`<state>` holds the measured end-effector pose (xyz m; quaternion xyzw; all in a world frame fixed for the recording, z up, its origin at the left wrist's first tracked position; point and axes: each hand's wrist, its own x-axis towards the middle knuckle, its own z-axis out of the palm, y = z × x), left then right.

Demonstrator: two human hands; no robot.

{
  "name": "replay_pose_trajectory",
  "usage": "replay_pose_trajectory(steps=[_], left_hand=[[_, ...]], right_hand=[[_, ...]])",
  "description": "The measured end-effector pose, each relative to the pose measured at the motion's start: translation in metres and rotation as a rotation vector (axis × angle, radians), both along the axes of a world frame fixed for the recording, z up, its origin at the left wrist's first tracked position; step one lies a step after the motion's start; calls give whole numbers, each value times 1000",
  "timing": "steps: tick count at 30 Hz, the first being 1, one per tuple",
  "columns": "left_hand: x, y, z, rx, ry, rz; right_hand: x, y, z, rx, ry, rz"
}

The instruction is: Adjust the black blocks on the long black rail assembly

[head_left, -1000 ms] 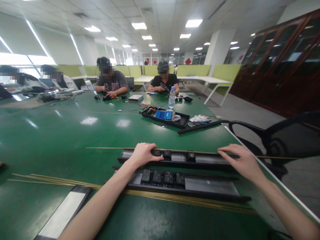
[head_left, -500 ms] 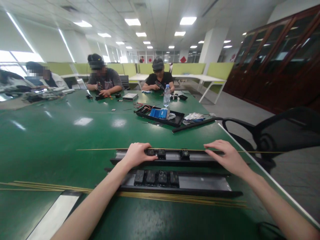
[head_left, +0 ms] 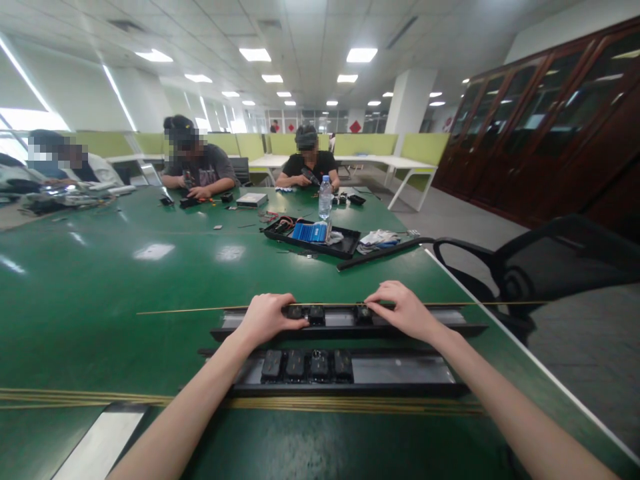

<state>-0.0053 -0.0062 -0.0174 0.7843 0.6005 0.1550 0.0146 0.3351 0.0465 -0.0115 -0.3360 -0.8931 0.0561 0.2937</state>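
Observation:
My left hand (head_left: 266, 316) is closed around the leftmost small black block (head_left: 295, 312) in the far rail, a long black-edged channel (head_left: 425, 321) with a grey metal bed. Its thumb is on the near side, fingers on the far side. A thin brass rod (head_left: 185, 310) runs lengthwise over the far rail's blocks, past both ends. With fingertips together at this rod, my right hand (head_left: 400, 312) is just above the right-hand block (head_left: 363, 314). Another block (head_left: 316, 315) sits between the hands. The nearer rail (head_left: 400, 368) holds several slotted black blocks (head_left: 295, 365) in a row.
Several brass rods (head_left: 350, 404) lie along the near side. A white-topped piece (head_left: 103, 440) is at lower left. Beyond stand a black tray (head_left: 345, 250), a bottle (head_left: 325, 200), gloves (head_left: 379, 240) and a black bar (head_left: 385, 253). Co-workers (head_left: 307, 163) sit across; a chair (head_left: 520, 267) is right.
My right hand has slid left along the brass rod, from the rail's right part to the right-hand block. My left hand stays at the leftmost block. The view has shifted slightly.

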Motion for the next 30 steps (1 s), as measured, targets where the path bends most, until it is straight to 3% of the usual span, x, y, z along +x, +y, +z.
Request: replay_pose_trajectory(steps=[7,17,30], left_hand=[[0,3,2,1,12,-6],[3,5,0,-5,-7,-9],[5,4,4,1,61,-12]], right_hand=[[15,2,2,-41,32,-29],[14,1,-10,-128,69,-49],[10,-5,-9,-50,90,-66]])
